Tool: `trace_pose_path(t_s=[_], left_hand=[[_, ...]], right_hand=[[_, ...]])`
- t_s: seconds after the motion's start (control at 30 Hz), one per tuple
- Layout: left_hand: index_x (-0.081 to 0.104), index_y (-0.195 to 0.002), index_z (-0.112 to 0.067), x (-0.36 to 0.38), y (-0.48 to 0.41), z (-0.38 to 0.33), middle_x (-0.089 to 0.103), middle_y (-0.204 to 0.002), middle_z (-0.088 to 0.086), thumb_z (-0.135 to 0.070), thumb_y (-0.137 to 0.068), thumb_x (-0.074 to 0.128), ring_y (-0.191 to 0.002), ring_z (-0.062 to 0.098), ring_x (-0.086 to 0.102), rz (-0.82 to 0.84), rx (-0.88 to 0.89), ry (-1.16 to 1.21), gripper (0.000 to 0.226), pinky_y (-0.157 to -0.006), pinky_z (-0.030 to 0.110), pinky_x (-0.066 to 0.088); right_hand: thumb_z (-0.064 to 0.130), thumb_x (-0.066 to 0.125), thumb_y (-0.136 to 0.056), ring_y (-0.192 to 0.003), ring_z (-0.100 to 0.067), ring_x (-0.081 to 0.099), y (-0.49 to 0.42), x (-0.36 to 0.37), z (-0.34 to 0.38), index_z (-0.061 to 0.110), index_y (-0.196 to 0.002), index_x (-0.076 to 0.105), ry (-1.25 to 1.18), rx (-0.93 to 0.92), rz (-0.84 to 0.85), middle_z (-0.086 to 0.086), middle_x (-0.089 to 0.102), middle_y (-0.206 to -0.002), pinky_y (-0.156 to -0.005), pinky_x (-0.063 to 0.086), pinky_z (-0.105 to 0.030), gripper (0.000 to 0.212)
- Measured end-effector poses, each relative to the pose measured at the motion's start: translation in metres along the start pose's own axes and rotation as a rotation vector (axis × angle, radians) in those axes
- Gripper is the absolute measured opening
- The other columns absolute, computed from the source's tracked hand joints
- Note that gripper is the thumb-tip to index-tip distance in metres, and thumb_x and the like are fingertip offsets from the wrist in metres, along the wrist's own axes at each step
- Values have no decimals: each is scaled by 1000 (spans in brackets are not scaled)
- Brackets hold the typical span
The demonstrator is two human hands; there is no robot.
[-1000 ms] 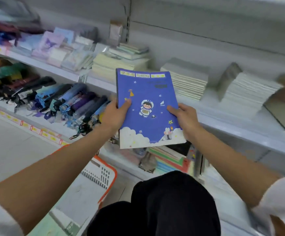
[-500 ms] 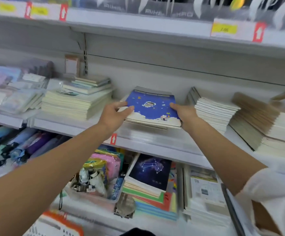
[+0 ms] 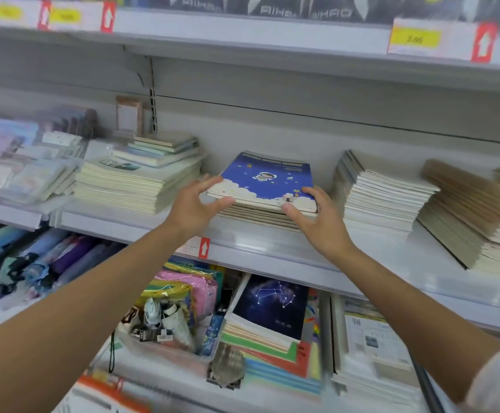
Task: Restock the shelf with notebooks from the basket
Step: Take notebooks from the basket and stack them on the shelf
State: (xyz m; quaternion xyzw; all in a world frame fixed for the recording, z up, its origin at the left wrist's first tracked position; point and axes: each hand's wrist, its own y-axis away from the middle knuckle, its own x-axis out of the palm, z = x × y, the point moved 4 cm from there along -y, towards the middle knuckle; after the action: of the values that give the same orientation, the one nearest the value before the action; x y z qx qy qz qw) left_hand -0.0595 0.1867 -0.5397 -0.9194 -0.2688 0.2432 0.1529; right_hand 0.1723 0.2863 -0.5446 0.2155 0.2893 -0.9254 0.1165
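Observation:
A blue notebook (image 3: 268, 181) with an astronaut on its cover lies flat on a low stack of notebooks on the middle shelf (image 3: 272, 248). My left hand (image 3: 195, 204) pinches its near left corner, fingers on the cover and thumb at the front edge. At the near right corner, my right hand (image 3: 317, 222) holds it the same way. The orange rim of the basket (image 3: 105, 389) shows at the bottom left, blurred.
Taller cream notebook stacks (image 3: 141, 186) stand to the left and white ones (image 3: 383, 201) to the right, with brown-covered stacks (image 3: 475, 216) beyond. The shelf below holds a starry dark notebook stack (image 3: 269, 308), pencil cases and umbrellas. Another shelf with price tags hangs overhead.
Both hands carried the blue notebook up from in front of me and laid it flat on the low stack on the middle shelf. The view rose with them.

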Motion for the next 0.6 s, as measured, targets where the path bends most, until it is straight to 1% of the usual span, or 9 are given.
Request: trace_pose_path(t_s=[0.1,0.17,0.27,0.33,0.4,0.47,0.5,0.57,0.6], left_hand=[[52,-137,-28,4,-21,9,49,-143,-4,-36,-83,72,-132,12,42,2,-47,6,57,-100,22,33],[51,-138,-29,8,-31,13,51,-140,-4,-36,-84,72,-127,13,44,4,-70,14,59,-97,23,34],[52,-138,-29,13,-44,16,52,-139,-3,-35,-83,73,-118,8,44,6,-80,17,59,-94,22,34],[52,-138,-31,14,-52,19,51,-139,-2,-34,-84,72,-120,9,44,14,-89,20,58,-94,24,35],[51,-139,-30,18,-58,22,51,-139,-1,-31,-85,72,-124,11,44,22,-97,51,58,-94,24,35],[49,-140,-26,22,-63,25,53,-135,-2,-26,-85,72,-125,11,43,17,-98,112,60,-92,18,36],[48,-141,-24,24,-64,27,54,-130,-4,-24,-85,72,-123,10,44,10,-99,144,61,-87,11,36],[47,-141,-23,28,-66,29,56,-116,-13,-22,-86,72,-113,4,47,-10,-94,179,61,-70,-3,35],[48,-141,-23,29,-66,30,56,-110,-16,-22,-86,71,-106,1,49,-21,-88,186,60,-63,-5,36]], right_hand=[[59,71,-73,-128,-11,46,-21,7,-7,20,-132,54,-12,74,9,5,49,-140,-108,34,-24,73],[59,72,-73,-130,-11,45,-31,10,-11,21,-134,53,-19,109,14,3,47,-145,-110,34,-26,74],[61,70,-74,-133,-11,43,-37,14,-17,26,-135,51,-28,135,-11,1,44,-148,-113,34,-33,73],[64,66,-77,-134,-12,42,-39,17,-19,28,-136,49,8,131,-28,2,42,-150,-113,34,-35,72],[65,64,-78,-136,-13,40,-43,19,-22,29,-137,47,22,131,-25,3,38,-152,-113,32,-30,71],[63,64,-79,-140,-12,34,-47,19,-24,29,-139,45,-8,140,-17,4,31,-156,-110,26,-22,71],[61,64,-80,-141,-11,32,-49,20,-25,29,-140,44,-27,143,-11,5,29,-157,-109,25,-21,71],[57,66,-81,-139,-11,35,-51,21,-26,27,-140,45,-89,156,-7,5,32,-155,-112,28,-26,69],[54,68,-82,-136,-11,38,-52,21,-26,26,-140,45,-126,163,-13,5,36,-152,-113,31,-30,69]])
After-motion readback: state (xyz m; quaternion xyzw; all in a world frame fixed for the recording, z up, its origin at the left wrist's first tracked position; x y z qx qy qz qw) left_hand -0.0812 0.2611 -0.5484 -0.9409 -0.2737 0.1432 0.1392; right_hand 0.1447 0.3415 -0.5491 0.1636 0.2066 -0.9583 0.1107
